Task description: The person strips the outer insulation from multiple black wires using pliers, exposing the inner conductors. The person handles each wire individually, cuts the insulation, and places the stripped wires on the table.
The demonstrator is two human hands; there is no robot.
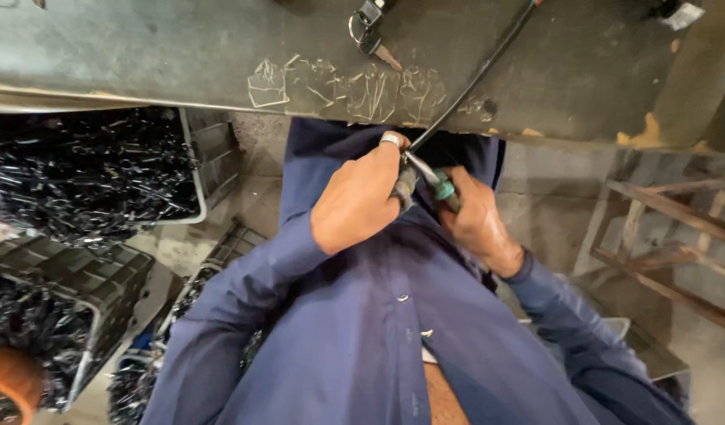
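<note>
- Blue shirt sleeves fill the near field, below both hands.
- Left hand: fingers closed around a black cable at its near end.
- Right hand: fingers wrapped around green-handled pliers, jaws at the cable end just beside the left hand.
- Cable runs up across the grey metal desk, near a key ring.
- Crates of black parts stand to the left, well apart.
- Wooden frame stands to the right.

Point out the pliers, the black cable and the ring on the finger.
pliers (443, 189): head view, on the green handle grip between the two hands.
black cable (488, 64): head view, mid-length where it crosses the metal bench.
ring (391, 139): head view, on the silver band.
</note>
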